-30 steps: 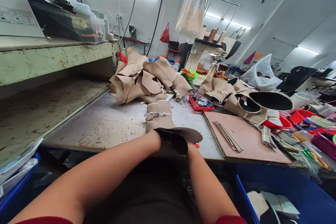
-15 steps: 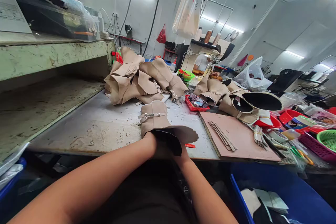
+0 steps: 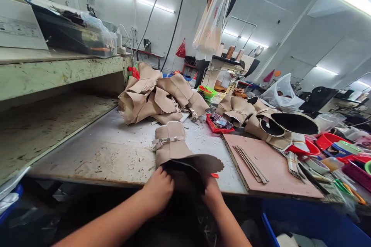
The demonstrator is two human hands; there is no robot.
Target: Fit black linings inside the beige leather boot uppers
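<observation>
A beige boot upper (image 3: 171, 146) with a buckled ankle strap lies on the table near its front edge. Its wide, scalloped opening faces me and shows a black lining. My left hand (image 3: 159, 188) is closed, fingers curled over the left edge of this opening. At the opposite side, my right hand (image 3: 213, 192) is at the edge beneath the scalloped flap; its fingers are mostly hidden, but the hand looks closed on the material. A small red strip (image 3: 215, 175) peeks out beside the flap.
Piled beige uppers (image 3: 145, 100) lie behind; more uppers (image 3: 266, 127) lie to the right. A red basket (image 3: 216, 126) holds a phone. Thin strips (image 3: 251, 164) rest on a pink board (image 3: 281, 177). A shelf (image 3: 63, 75) stands left, a blue bin (image 3: 313, 220) below right.
My left hand has come out of the upper's opening and now grips its left edge. My right hand stays at the other side. The view has shifted slightly upward.
</observation>
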